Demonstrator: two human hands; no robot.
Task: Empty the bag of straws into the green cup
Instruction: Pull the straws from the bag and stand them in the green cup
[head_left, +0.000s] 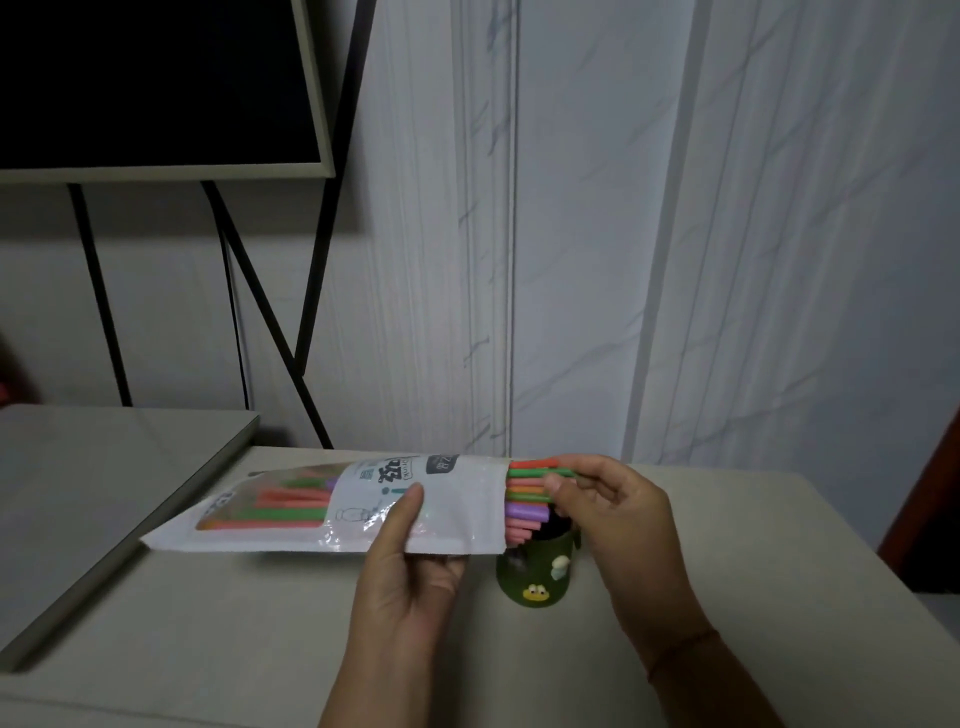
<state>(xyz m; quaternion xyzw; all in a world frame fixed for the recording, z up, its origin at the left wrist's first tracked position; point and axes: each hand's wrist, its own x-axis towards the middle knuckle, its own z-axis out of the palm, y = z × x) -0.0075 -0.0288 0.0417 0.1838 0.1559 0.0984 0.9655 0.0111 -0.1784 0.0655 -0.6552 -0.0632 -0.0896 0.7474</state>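
Note:
A white plastic bag (457, 514) with a clear window lies nearly level above the table, its open mouth to the right. My left hand (410, 566) grips it from below, thumb on its front. Coloured straws (527, 501) in red, green, orange, purple and pink stick out of the mouth. My right hand (618, 519) pinches the ends of the upper straws. Directly under the bag's mouth stands the dark green cup (540, 571) with small animal figures on its side; its rim is partly hidden by the bag and my right hand.
The cup stands on a beige table (260, 649). A raised grey slab (104, 499) lies at the left, with a dark screen (156, 83) on a black stand behind it. A marble-patterned wall runs along the back.

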